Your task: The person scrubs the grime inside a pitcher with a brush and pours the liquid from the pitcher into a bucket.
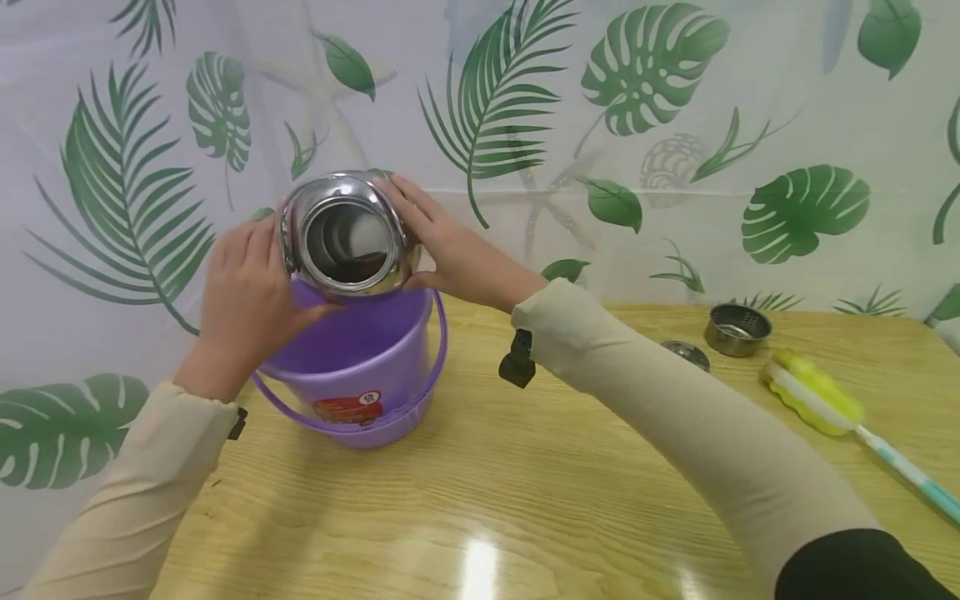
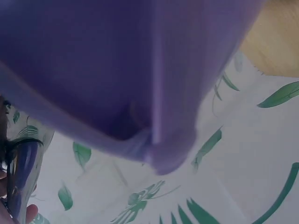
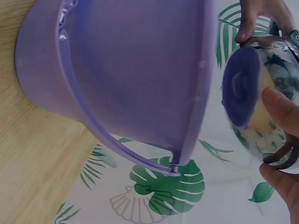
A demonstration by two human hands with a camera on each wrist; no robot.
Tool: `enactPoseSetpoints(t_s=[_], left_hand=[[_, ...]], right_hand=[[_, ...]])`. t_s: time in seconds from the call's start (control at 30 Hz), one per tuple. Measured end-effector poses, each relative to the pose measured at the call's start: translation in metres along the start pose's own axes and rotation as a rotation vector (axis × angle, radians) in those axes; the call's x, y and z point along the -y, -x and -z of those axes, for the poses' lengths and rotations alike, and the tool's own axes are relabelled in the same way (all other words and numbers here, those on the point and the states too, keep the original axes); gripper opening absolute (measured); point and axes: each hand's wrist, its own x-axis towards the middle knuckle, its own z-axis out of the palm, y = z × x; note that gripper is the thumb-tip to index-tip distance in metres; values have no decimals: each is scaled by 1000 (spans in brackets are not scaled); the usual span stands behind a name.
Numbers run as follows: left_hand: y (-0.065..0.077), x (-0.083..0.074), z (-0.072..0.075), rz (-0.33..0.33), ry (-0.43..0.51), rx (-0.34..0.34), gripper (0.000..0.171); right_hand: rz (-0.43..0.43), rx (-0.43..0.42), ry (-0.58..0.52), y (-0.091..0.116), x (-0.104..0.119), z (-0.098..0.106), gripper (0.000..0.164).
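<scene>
My two hands hold a shiny steel teapot (image 1: pixel 348 185) above a purple bucket (image 1: pixel 397 362). The pot is lidless and tilted, its round mouth facing the head camera. My left hand (image 1: pixel 247 304) grips its left side, thumb below. On the opposite side my right hand (image 1: pixel 453 250) has its fingers over the top and its thumb low on the body. In the right wrist view the bucket's purple shows mirrored in the teapot (image 3: pixel 275 60). The bucket wall (image 2: pixel 177 60) fills much of the left wrist view, where only a sliver of the pot appears at the lower left.
To the right on the wooden table (image 1: pixel 480 492) stand a small perforated steel strainer (image 1: pixel 738 332) and a round metal lid (image 1: pixel 688 354), partly behind my right sleeve. A yellow sponge brush (image 1: pixel 813 393) lies nearer the right edge. A leaf-print sheet (image 1: pixel 675 158) hangs behind.
</scene>
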Motion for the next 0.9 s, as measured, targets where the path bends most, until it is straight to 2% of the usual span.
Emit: enactPoseSetpoints(t_s=[0.07,0.3,0.53,0.77,0.9], left_hand=[[4,2,-2,10,-3,-14,117],[12,4,-8,30,4,-141,111],[20,5,-15,89,22,-277,91],[23,1,-17,90,-36,-391,80],[22,-2,-18,81,-65,-446,77]], right_hand=[[18,-25,1,-1,-1,-5,99],[85,-108,10,-3,-2,-17,90],[212,-201,56,-4,-3,-23,80],[349,-283,92,-4,-6,-25,70],[398,-317,84,-5,-8,-26,69]])
